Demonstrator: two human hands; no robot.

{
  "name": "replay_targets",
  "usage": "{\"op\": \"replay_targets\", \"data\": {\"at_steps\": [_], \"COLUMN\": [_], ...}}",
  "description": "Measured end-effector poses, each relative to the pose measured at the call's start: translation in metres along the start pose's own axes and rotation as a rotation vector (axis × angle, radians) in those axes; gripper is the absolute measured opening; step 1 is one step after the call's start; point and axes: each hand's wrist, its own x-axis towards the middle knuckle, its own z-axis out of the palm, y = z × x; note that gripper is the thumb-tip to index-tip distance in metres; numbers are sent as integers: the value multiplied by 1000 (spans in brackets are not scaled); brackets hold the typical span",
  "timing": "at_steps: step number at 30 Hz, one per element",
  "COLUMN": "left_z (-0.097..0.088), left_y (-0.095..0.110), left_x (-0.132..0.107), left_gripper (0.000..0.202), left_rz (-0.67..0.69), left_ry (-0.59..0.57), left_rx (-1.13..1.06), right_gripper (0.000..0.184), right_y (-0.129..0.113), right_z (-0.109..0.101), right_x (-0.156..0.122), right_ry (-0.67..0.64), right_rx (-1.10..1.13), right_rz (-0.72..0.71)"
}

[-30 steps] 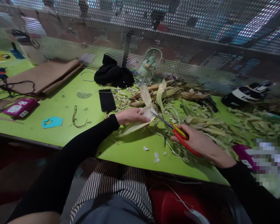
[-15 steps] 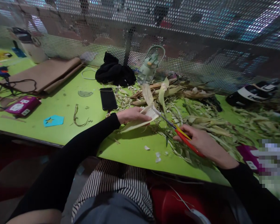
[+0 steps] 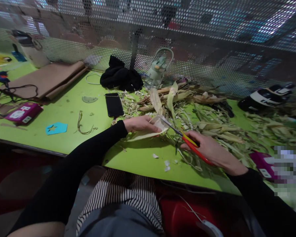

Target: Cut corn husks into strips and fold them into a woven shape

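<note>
My left hand (image 3: pixel 139 124) pinches a pale, dry corn husk leaf (image 3: pixel 148 132) just above the green table (image 3: pixel 64 113). My right hand (image 3: pixel 207 148) grips red and yellow scissors (image 3: pixel 187 141), and their blades reach left to the husk's upper end beside my left fingers. A big heap of dried corn husks (image 3: pixel 212 118) lies right behind both hands. A few small cut scraps (image 3: pixel 165 163) rest on the table near the front edge.
A black phone (image 3: pixel 113 104) lies left of my left hand, with a black cloth (image 3: pixel 120 79) and a pale green bottle (image 3: pixel 158 69) behind it. Brown paper (image 3: pixel 44 79), a purple box (image 3: pixel 22 112) and a blue cut-out (image 3: pixel 56 127) sit at the left. A perforated metal screen (image 3: pixel 212 39) backs the table.
The husk leaf has sunk slightly toward the table with my left hand. The scissors stay at the husk's end and the right hand has barely shifted.
</note>
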Motion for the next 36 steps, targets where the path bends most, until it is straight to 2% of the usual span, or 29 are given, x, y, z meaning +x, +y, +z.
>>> {"op": "replay_targets", "data": {"at_steps": [4,13,17,20,23,26,30,33,36], "left_z": [-2,-6,-4,-2,1,4,11,15,13], "left_y": [0,-10,-9,-5,-3,-2,-3,0,6], "left_x": [1,8,7,5,4,4,6,7,8], "left_gripper": [12,17,15,16,17,14,10,13,22], "left_rz": [1,-47,-89,-79,-16,34,82,171,315], "left_ry": [-25,-20,-3,28,112,165,201,304,460], "left_rx": [43,83,150,212,253,131,-61,-203,-362], "right_gripper": [54,58,58,57,55,48,46,50,50], "right_y": [3,1,-1,-3,3,16,26,20,11], "right_z": [0,2,4,6,9,11,12,14,16], "right_x": [-1,0,0,-1,3,10,17,18,18], "right_ry": [3,40,31,55,146,235,217,199,175], "right_rx": [60,-18,27,66,40,-122,-302,-348,-338], "right_rz": [-32,-16,-40,-43,36,159,215,186,182]}}
